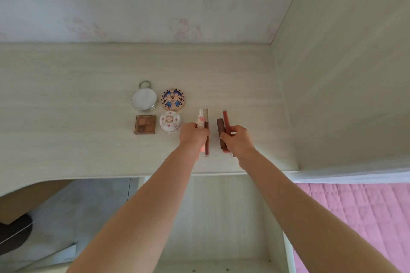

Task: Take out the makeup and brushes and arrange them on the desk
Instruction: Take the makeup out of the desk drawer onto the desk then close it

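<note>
On the pale wooden desk (77,95) lie a white round compact with a ring (144,99), a blue-and-pink patterned compact (173,99), a brown eyeshadow palette (145,124) and a white floral compact (169,122). My left hand (193,135) grips a pink-and-white lip tube (200,118); a dark red lip gloss (206,131) lies right beside it. My right hand (237,139) holds a red lip gloss (226,121), next to a brown lipstick tube (221,131). Both pairs point away from me.
A wall panel (343,73) rises at the desk's right end. Below the desk's front edge is an open drawer or shelf (221,206). A pink quilted bed (355,217) is at lower right, floor and a dark shoe (13,235) at lower left.
</note>
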